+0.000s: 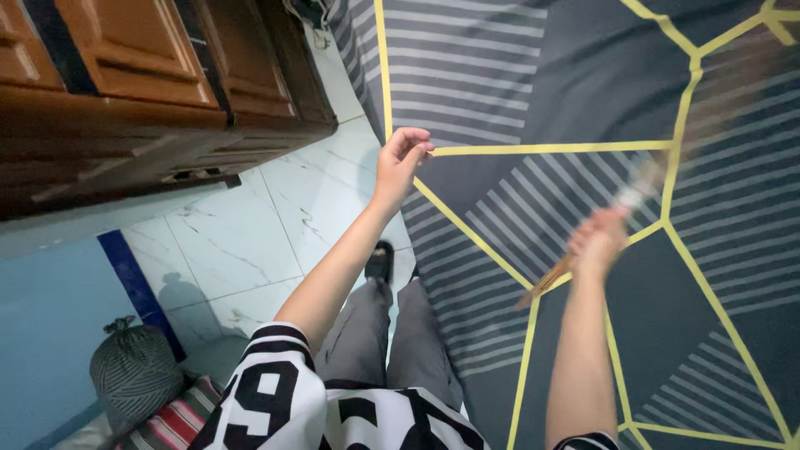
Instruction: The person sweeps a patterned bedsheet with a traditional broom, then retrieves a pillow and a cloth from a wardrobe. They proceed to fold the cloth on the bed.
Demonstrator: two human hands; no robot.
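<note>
My right hand (597, 242) is closed around the handle of a straw hand broom (667, 158), which is blurred by motion over a bed sheet (600, 83) of dark grey panels, white stripes and yellow lines. The broom's bristles fan out toward the upper right. My left hand (402, 158) hovers at the sheet's left edge, fingers loosely curled and apart, holding nothing. Below I see my grey trousers (392, 342) and a dark shoe (380, 260) on the floor.
White marble floor tiles (242, 242) run along the bed's left side. A brown wooden cabinet (142, 92) stands at upper left. A tied grey striped bag (133, 371) and striped cloth lie at lower left beside a light blue wall.
</note>
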